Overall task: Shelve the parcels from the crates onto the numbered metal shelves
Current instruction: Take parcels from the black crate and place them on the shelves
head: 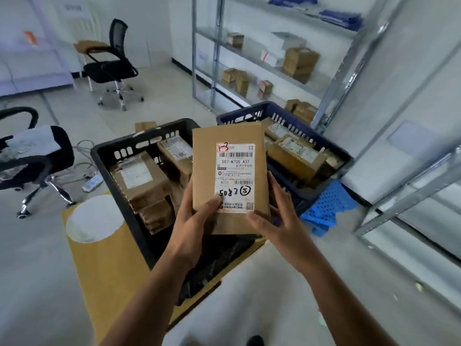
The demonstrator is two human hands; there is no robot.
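Note:
I hold a flat brown cardboard parcel (204, 161) upright above the crates, its white shipping label facing me with "1-3" and "5082" handwritten on it. My left hand (193, 218) grips its lower left corner, thumb on the label. My right hand (274, 216) grips the lower right edge, fingers behind the box. Below it, a black crate (109, 156) holds several brown parcels. A dark blue crate (252, 112) to the right also holds several. Grey metal shelves (214, 58) stand behind, with a few parcels on them.
A second metal rack (409, 193) stands close on the right. Two black office chairs (112, 66) sit at the left, with cables and a power strip (92, 182) on the floor. A large brown carton (107, 270) lies under the black crate; a blue plastic pallet (326, 208) under the blue one.

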